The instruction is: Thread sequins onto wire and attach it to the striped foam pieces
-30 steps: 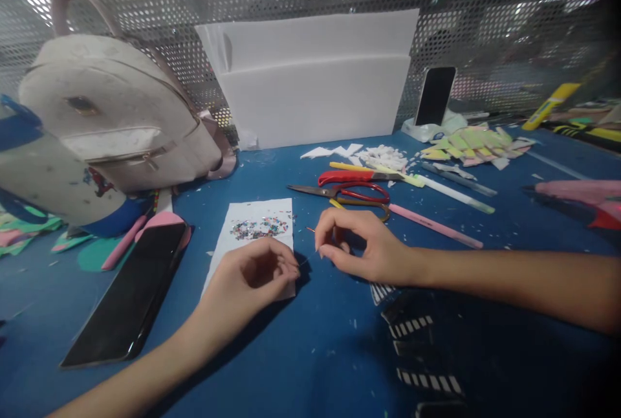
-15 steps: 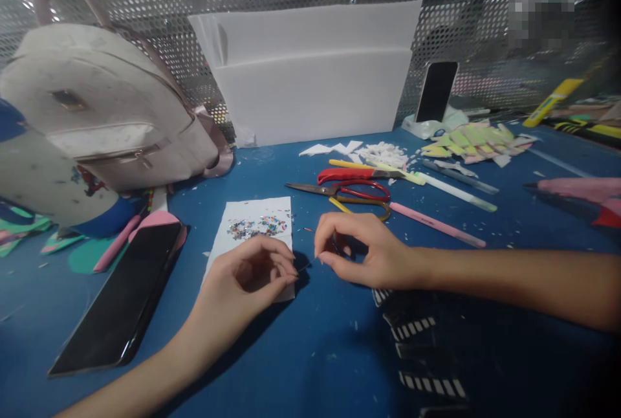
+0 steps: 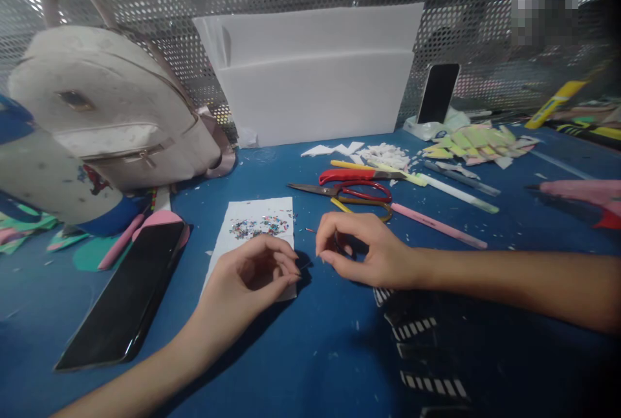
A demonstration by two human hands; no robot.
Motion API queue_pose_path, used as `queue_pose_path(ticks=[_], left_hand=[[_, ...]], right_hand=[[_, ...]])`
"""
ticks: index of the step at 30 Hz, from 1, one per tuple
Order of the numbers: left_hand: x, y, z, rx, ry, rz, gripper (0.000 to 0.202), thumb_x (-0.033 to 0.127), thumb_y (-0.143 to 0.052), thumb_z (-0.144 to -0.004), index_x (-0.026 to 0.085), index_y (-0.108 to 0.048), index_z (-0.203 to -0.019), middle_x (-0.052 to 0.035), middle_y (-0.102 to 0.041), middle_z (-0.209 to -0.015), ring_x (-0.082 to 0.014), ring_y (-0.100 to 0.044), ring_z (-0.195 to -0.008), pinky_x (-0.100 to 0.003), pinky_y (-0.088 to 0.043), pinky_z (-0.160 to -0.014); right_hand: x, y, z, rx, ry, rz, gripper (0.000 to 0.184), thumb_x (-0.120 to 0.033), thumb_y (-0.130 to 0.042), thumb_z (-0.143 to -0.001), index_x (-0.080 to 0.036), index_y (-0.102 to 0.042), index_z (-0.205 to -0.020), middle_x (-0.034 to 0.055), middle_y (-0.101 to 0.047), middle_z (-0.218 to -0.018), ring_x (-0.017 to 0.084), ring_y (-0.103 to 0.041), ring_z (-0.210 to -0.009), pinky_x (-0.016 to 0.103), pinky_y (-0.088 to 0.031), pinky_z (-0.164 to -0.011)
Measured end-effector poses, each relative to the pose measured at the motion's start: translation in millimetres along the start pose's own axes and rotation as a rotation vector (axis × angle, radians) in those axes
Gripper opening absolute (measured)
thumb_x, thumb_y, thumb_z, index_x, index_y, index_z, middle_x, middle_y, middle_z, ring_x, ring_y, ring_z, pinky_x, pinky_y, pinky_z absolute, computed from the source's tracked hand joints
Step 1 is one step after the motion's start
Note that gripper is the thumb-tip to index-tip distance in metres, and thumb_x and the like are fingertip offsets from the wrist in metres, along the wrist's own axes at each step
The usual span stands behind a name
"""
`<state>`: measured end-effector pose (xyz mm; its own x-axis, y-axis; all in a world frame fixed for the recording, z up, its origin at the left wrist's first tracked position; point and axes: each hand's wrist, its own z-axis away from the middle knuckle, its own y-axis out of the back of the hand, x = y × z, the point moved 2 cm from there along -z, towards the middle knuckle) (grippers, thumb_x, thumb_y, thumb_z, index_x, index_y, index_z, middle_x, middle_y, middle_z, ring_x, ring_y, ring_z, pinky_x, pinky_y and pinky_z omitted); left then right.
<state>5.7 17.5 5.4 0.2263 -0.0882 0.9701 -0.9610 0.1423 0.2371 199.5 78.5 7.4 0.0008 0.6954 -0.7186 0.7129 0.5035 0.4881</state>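
Note:
My left hand point(image 3: 252, 275) rests on the lower edge of a white paper sheet point(image 3: 245, 237) and pinches a thin needle-like thing between thumb and fingertips. My right hand point(image 3: 361, 250) sits just to its right on the blue table point(image 3: 315, 353), fingers curled in a pinch; what they hold is too small to make out. A small heap of coloured sequins or beads point(image 3: 259, 227) lies on the upper part of the paper. A tiny red bit point(image 3: 308, 230) lies between the paper and my right hand.
Red-handled scissors point(image 3: 354, 186), a pink pen point(image 3: 436, 225) and other pens lie behind my right hand. A black phone point(image 3: 126, 292) lies at the left, a pale backpack point(image 3: 107, 114) behind it. White foam board point(image 3: 315, 81), a propped phone point(image 3: 438, 92) and paper scraps point(image 3: 470, 143) stand at the back.
Both hands stay almost in place. My right hand's fingers have curled tighter and dropped slightly. The view has shifted a little.

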Motion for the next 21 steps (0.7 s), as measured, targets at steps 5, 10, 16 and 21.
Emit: queue_pose_path(ticks=[5,10,16,21], left_hand=[[0.7,0.0,1.5,0.005,0.004,0.006,0.009,0.016,-0.07,-0.077,0.018,-0.064,-0.084,-0.001,-0.067,-0.074,-0.013,-0.064,-0.069,-0.023,-0.057,-0.066],[1.1,-0.5,0.3,0.008,0.008,0.009,0.01,0.017,-0.07,-0.076,0.018,-0.064,-0.084,-0.0008,-0.066,-0.073,-0.0132,-0.064,-0.068,-0.023,-0.057,-0.066],[1.4,-0.2,-0.2,0.016,0.009,-0.023,0.007,0.019,-0.071,-0.076,0.018,-0.065,-0.081,-0.0006,-0.065,-0.073,-0.0125,-0.063,-0.068,-0.022,-0.056,-0.064],[1.9,-2.0,1.5,-0.003,0.024,-0.062,0.004,0.019,-0.069,-0.077,0.018,-0.066,-0.077,-0.0017,-0.067,-0.074,-0.0142,-0.064,-0.068,-0.024,-0.056,-0.063]], right_hand=[[-0.1,0.1,-0.4,-0.003,0.002,0.005,0.004,-0.012,-0.058,-0.084,-0.017,-0.058,-0.085,-0.0011,-0.058,-0.077,0.007,-0.049,-0.061,0.02,-0.04,-0.052],[-0.5,0.4,-0.6,-0.011,-0.006,0.015,0.005,-0.012,-0.058,-0.084,-0.017,-0.058,-0.085,-0.0012,-0.058,-0.077,0.007,-0.049,-0.062,0.019,-0.04,-0.052],[-0.9,0.0,-1.3,-0.017,-0.006,0.031,0.005,-0.011,-0.058,-0.083,-0.016,-0.058,-0.085,-0.0014,-0.058,-0.076,0.006,-0.049,-0.061,0.018,-0.039,-0.052],[-1.1,-1.4,-1.6,-0.042,0.025,0.072,0.006,-0.011,-0.057,-0.084,-0.017,-0.058,-0.085,-0.001,-0.058,-0.076,0.007,-0.049,-0.061,0.019,-0.039,-0.053]])
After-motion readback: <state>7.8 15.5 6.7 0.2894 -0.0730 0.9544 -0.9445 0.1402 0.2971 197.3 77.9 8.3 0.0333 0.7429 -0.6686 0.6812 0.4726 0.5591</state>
